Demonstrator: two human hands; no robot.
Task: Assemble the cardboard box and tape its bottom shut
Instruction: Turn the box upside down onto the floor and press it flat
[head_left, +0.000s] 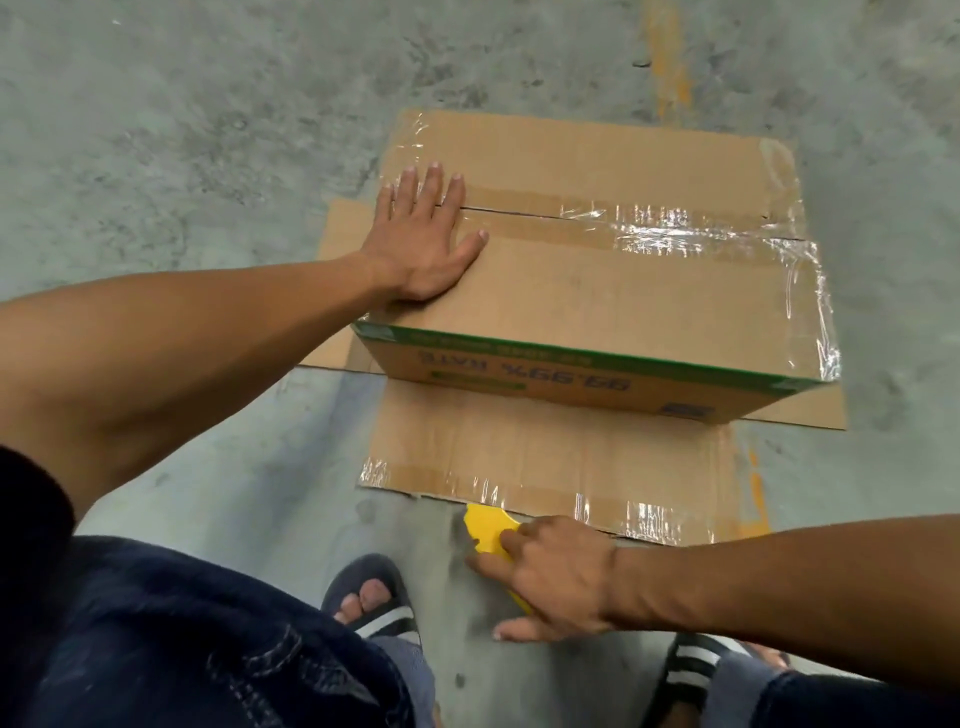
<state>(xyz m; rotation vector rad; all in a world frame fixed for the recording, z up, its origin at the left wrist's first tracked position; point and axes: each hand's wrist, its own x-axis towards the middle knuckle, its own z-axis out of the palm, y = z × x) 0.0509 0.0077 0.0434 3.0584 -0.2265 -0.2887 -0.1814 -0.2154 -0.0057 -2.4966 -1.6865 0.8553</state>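
A brown cardboard box (623, 306) with green print stands upside down on the concrete floor, its bottom flaps folded shut. Clear tape (691, 228) covers the right part of the centre seam and runs down the right edge; the left part of the seam shows a dark gap. My left hand (426, 234) lies flat, fingers spread, on the box's left end over the seam. My right hand (545, 577) is near the floor in front of the box, gripping a yellow plastic tool (485, 527), its far end hidden by my fingers.
The box's lower flaps (545, 457) lie splayed flat on the floor around it, with old tape along the near edge. My feet in striped sandals (384, 608) stand close to that flap. A faded yellow floor line (670, 57) runs behind the box.
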